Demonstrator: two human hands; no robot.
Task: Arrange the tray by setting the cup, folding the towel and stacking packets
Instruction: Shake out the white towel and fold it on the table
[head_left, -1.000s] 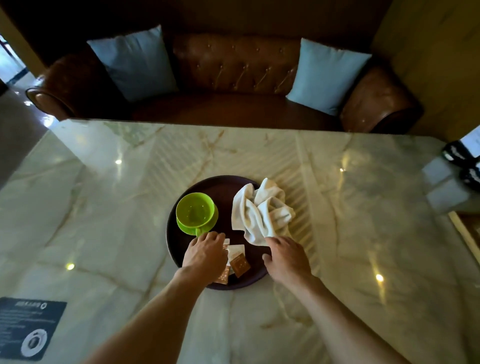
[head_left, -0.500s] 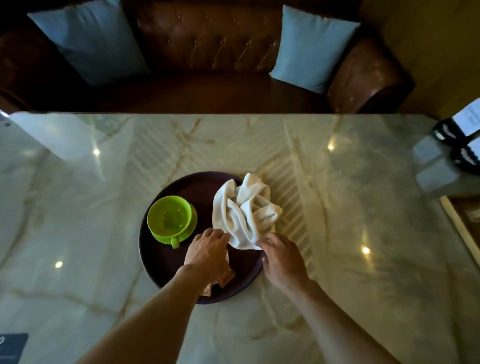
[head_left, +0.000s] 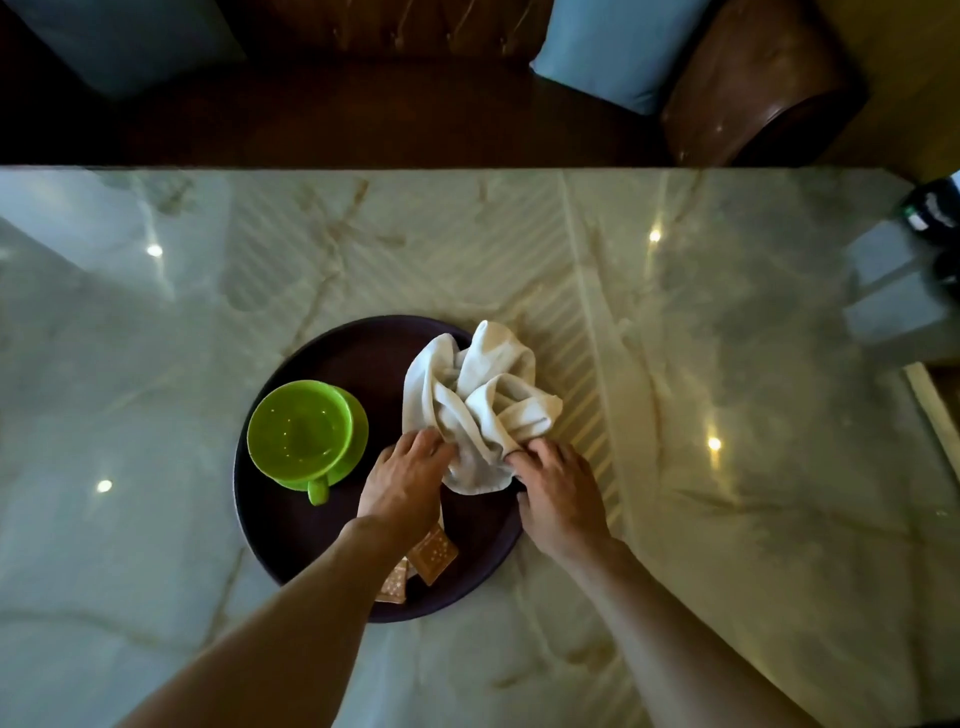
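With our left hand (head_left: 402, 480) and right hand (head_left: 558, 486) each pinching the near edge of the crumpled towel (head_left: 480, 402), we expect soft, limp cloth best handled by its corners.

- Two forearms came into view from the lower edge, both bare from as far up as the frame showed down to the wrist; no sleeve edge was visible.
- The left hand (head_left: 402, 480) was bare: no glove, ring or band could be made out on it.
- The right hand (head_left: 558, 493) was likewise bare, with nothing worn at the wrist.
- Fingernails were too small and dim to tell apart.
- The rest of the person lay outside the view.
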